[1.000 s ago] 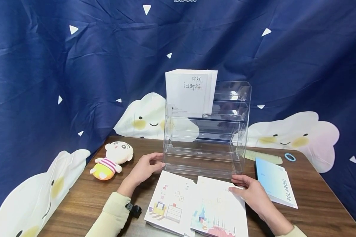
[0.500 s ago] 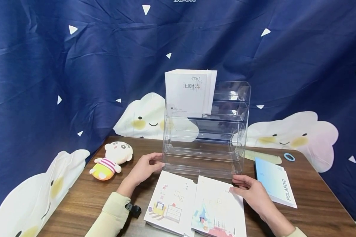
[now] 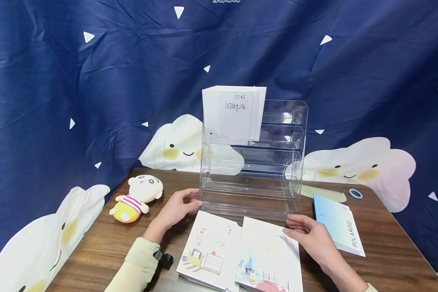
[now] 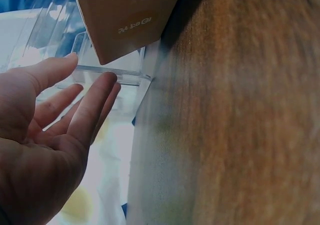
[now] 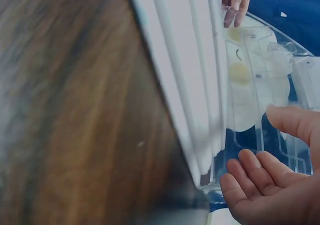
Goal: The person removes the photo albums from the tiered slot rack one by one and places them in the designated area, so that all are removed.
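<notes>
The left hand (image 3: pixel 179 208) and right hand (image 3: pixel 311 237), fingers relaxed and gripping nothing, sit at the front corners of a clear, tiered plastic rack (image 3: pixel 252 188), perhaps steadying it upright (white illustrated books (image 3: pixel 212 245) lie before it) on the brown wooden tabletop (image 3: pixel 383 235).

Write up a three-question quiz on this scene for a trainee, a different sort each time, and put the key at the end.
1. True or false: the doll lies to the left of the clear rack.

2. Choose one. What lies in front of the rack, between the left hand and the right hand?
A) a comb
B) illustrated books
C) a blue ring

3. Fill in the missing word: the blue-and-white book on the right side of the table reads "____" in large letters.

Key: 1. True. 2. B. 3. POLAROID.
</notes>
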### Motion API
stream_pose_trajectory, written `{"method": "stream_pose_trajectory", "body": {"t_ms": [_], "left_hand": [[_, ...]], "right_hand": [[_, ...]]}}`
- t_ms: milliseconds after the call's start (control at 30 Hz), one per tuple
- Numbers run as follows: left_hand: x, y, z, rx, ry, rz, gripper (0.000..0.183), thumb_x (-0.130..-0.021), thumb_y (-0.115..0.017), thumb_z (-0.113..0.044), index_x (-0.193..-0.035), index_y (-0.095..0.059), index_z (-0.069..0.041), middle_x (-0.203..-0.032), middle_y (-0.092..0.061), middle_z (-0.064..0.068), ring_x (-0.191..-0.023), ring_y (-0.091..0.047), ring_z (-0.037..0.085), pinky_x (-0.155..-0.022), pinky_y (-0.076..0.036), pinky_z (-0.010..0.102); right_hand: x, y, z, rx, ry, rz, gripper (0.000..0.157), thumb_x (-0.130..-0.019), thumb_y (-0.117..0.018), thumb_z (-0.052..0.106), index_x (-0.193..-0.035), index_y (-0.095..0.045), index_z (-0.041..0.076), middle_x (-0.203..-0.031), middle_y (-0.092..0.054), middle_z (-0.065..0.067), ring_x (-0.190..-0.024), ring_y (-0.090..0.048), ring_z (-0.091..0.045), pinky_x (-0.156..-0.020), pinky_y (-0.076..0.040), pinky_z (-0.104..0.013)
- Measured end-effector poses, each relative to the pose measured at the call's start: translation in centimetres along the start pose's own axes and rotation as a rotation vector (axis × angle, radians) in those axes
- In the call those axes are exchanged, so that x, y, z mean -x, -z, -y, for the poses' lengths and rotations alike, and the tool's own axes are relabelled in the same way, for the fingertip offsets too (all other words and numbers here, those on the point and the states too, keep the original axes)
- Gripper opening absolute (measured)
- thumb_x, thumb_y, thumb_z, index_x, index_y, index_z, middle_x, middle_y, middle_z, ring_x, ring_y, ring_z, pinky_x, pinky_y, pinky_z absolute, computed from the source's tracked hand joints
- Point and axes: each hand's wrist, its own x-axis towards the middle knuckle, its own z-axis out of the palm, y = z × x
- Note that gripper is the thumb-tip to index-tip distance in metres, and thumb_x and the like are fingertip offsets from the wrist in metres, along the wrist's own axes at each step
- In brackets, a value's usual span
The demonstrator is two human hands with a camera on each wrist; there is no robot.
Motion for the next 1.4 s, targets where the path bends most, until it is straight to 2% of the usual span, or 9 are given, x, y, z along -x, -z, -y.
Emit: {"method": "stream_pose_trajectory", "body": {"t_ms": [167, 333, 500, 667, 833, 1033, 1167, 1400], "left_hand": [[0.0, 0.0, 0.1, -0.001, 0.005, -0.002, 0.050, -0.104, -0.080, -0.016, -0.149, -0.067, 0.002, -0.141, -0.076, 0.023, -0.119, -0.079, 0.028, -0.093, -0.069, 0.030], [0.0, 0.0, 0.1, 0.007, 0.007, 0.005, 0.051, -0.104, -0.080, -0.014, -0.150, -0.066, 0.002, -0.142, -0.075, 0.024, -0.120, -0.079, 0.030, -0.093, -0.069, 0.029], [0.1, 0.0, -0.2, 0.005, -0.004, 0.013, 0.050, -0.105, -0.079, -0.014, -0.150, -0.065, 0.003, -0.142, -0.075, 0.024, -0.122, -0.078, 0.032, -0.094, -0.069, 0.028], [0.1, 0.0, -0.4, -0.005, -0.005, 0.008, 0.050, -0.105, -0.079, -0.014, -0.151, -0.065, 0.002, -0.142, -0.075, 0.023, -0.122, -0.078, 0.032, -0.094, -0.069, 0.029], [0.1, -0.1, -0.5, 0.002, -0.001, 0.012, 0.050, -0.105, -0.079, -0.014, -0.151, -0.065, 0.002, -0.142, -0.075, 0.024, -0.122, -0.078, 0.031, -0.094, -0.069, 0.028], [-0.1, 0.0, -0.5, 0.005, -0.001, 0.018, 0.051, -0.105, -0.079, -0.015, -0.151, -0.065, 0.001, -0.143, -0.075, 0.024, -0.122, -0.078, 0.032, -0.094, -0.069, 0.029], [-0.1, 0.0, -0.4, -0.001, 0.005, 0.012, 0.050, -0.105, -0.079, -0.015, -0.151, -0.066, 0.000, -0.142, -0.075, 0.022, -0.122, -0.078, 0.031, -0.094, -0.069, 0.029], [0.2, -0.1, -0.6, -0.026, -0.014, 0.004, 0.048, -0.105, -0.078, -0.013, -0.149, -0.066, 0.003, -0.139, -0.076, 0.025, -0.118, -0.079, 0.029, -0.093, -0.068, 0.028]], "right_hand": [[0.1, 0.2, 1.3, 0.016, 0.044, 0.007, 0.061, -0.102, -0.085, 0.026, -0.152, -0.064, 0.000, -0.147, -0.074, -0.019, -0.125, -0.074, -0.015, -0.096, -0.057, -0.011], [0.3, 0.7, 3.2, 0.018, 0.103, -0.028, 0.060, -0.102, -0.085, 0.030, -0.151, -0.066, 0.003, -0.145, -0.075, -0.018, -0.116, -0.072, 0.000, -0.095, -0.058, -0.010], [0.1, 0.9, 4.8, 0.006, 0.160, -0.060, 0.058, -0.101, -0.086, 0.029, -0.150, -0.067, 0.002, -0.144, -0.075, -0.021, -0.113, -0.072, 0.004, -0.095, -0.056, -0.008], [-0.4, 0.9, 5.6, -0.012, 0.167, -0.064, 0.059, -0.102, -0.086, 0.027, -0.152, -0.066, 0.002, -0.142, -0.077, -0.017, -0.110, -0.071, 0.009, -0.093, -0.057, -0.008], [-0.9, 1.1, 7.0, -0.027, 0.183, -0.069, 0.061, -0.103, -0.084, 0.027, -0.154, -0.063, 0.002, -0.147, -0.074, -0.019, -0.108, -0.067, 0.014, -0.093, -0.057, -0.007], [-1.8, 1.5, 8.8, -0.047, 0.200, -0.099, 0.059, -0.104, -0.084, 0.030, -0.154, -0.065, 0.005, -0.145, -0.075, -0.015, -0.108, -0.068, 0.014, -0.094, -0.058, -0.008], [-2.6, 1.4, 10.0, -0.057, 0.212, -0.101, 0.062, -0.105, -0.083, 0.031, -0.157, -0.062, 0.005, -0.150, -0.072, -0.018, -0.109, -0.066, 0.015, -0.094, -0.057, -0.007], [-4.4, 1.5, 12.3, -0.054, 0.286, -0.155, 0.061, -0.105, -0.082, 0.034, -0.157, -0.063, 0.006, -0.151, -0.070, -0.020, -0.111, -0.065, 0.012, -0.094, -0.054, -0.004]]}}
